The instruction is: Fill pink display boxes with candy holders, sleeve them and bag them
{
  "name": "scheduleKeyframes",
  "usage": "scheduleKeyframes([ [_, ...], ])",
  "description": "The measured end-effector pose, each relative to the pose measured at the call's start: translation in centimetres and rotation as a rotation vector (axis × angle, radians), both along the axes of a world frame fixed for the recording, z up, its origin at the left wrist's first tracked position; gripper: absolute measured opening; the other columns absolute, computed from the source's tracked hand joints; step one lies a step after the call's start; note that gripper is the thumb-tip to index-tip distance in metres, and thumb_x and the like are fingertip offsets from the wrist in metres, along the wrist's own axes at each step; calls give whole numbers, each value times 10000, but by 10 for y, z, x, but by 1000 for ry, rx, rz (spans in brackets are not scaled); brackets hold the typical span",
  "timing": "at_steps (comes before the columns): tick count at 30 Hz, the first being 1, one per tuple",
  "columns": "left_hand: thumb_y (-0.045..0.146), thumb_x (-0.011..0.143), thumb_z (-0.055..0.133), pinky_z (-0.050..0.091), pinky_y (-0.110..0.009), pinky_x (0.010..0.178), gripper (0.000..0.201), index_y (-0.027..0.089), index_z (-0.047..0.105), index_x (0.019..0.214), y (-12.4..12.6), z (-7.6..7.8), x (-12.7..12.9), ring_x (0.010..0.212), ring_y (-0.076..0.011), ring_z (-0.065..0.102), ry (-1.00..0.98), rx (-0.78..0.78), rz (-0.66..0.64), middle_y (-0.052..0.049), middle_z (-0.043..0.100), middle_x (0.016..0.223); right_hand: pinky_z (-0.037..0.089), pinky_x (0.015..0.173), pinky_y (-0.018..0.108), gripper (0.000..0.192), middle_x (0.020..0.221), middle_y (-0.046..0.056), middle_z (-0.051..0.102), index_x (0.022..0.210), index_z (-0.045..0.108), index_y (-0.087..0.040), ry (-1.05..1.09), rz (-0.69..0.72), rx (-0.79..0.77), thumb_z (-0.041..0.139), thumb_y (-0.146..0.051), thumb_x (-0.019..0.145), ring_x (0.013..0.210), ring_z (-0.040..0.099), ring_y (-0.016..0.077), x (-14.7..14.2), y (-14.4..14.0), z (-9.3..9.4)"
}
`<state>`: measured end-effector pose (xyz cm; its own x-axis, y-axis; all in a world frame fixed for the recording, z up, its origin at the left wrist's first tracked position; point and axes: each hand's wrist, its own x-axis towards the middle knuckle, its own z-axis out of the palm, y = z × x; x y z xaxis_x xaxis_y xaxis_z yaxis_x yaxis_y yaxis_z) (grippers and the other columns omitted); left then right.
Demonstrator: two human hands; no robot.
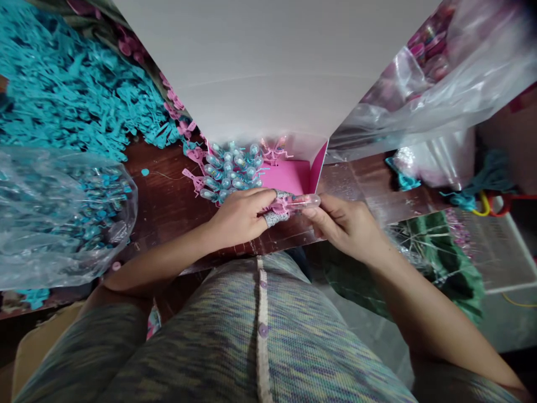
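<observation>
Both hands' grip on clear capsule (pixel 302 201): left hand (pixel 241 217) & right hand (pixel 342 224), by pink box (pixel 289 174).

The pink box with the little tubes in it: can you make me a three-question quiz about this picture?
1. True or false: the pink box already has clear tubes lying in it.
2. Which hand has a taped fingertip: the left hand or the right hand?
3. What lies heaped at the far left of the table? A) blue plastic pieces B) red buttons C) white cups

Key: 1 true. 2 the left hand; both hands pinch one clear tube with a pink piece on it. 3 A.
</observation>
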<state>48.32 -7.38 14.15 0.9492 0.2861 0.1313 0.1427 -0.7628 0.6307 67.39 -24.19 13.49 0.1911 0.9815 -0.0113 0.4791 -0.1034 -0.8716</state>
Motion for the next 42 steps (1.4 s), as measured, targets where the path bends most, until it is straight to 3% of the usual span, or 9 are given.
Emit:
scheduleKeyframes([
  [5, 210, 972, 688, 541, -279, 738, 118, 199, 631, 1074, -2, 15, 7, 870, -190, 735, 126, -59, -10, -39, 770, 991, 620, 705, 331, 645, 1173, 81, 788, 1421, 604, -251, 95, -39, 64, 753, -641, 930, 875, 772, 214, 0, 2, 1],
  [8, 247, 960, 711, 600, -345, 916, 291, 197, 624, 1233, 18, 25, 22, 1125, -245, 740, 115, -45, -63, -102, 755, 1263, 644, 817, 396, 430, 1151, 56, 801, 1296, 698, -302, -10, -116, 132, 756, -560, 958, 949, 780, 243, 17, 6, 11],
  [11, 273, 1008, 620, 529, -439, 1149, 271, 229, 685, 1267, 58, 18, 48, 1375, -286, 629, 37, 127, -48, -100, 651, 1503, 627, 844, 445, 322, 1124, 52, 813, 1206, 757, -329, -266, -159, 119, 704, -563, 991, 958, 775, 272, 49, 16, 17],
  [15, 87, 947, 477, 514, -460, 1162, 417, 262, 756, 1202, 91, -12, 79, 1289, -272, 677, 190, 240, -91, -57, 762, 1289, 572, 807, 449, 391, 1178, 78, 811, 1224, 762, -295, -643, 15, -111, 585, -588, 1035, 1009, 762, 319, 72, 42, 14],
  [18, 43, 907, 480, 529, -430, 1123, 421, 230, 762, 1158, 82, -23, 82, 1235, -259, 691, 228, 246, -137, -60, 771, 1174, 533, 753, 392, 362, 1267, 101, 787, 1279, 742, -267, -788, 49, -348, 555, -489, 1063, 1036, 753, 321, 62, 64, 13],
  [24, 33, 892, 517, 539, -453, 1081, 453, 253, 729, 1227, 61, -12, 82, 1269, -288, 673, 236, 319, -92, -76, 724, 1294, 543, 772, 412, 374, 1193, 151, 790, 1292, 729, -213, -928, 155, -538, 550, -458, 1073, 1002, 752, 340, 57, 88, 15],
  [30, 71, 891, 513, 533, -523, 1059, 412, 241, 773, 1162, 73, -8, 101, 1216, -334, 695, 280, 399, -142, -86, 768, 1194, 557, 910, 444, 384, 1048, 83, 801, 1161, 752, -260, -807, 136, -410, 558, -571, 1049, 1042, 743, 321, 75, 97, 5],
  [36, 72, 856, 504, 530, -487, 1102, 441, 251, 792, 1139, 84, -3, 99, 1244, -309, 670, 353, 447, -133, -64, 749, 1297, 550, 917, 531, 362, 1174, 143, 793, 1239, 737, -237, -848, 118, -567, 513, -468, 1075, 1111, 736, 385, 66, 105, 19],
  [42, 56, 872, 528, 514, -511, 1160, 414, 275, 780, 1116, 88, 0, 98, 1309, -314, 645, 396, 322, -112, -35, 732, 1340, 528, 966, 513, 455, 1149, 102, 804, 1184, 747, -177, -920, 184, -520, 424, -492, 1125, 1168, 727, 349, 67, 108, 10],
])
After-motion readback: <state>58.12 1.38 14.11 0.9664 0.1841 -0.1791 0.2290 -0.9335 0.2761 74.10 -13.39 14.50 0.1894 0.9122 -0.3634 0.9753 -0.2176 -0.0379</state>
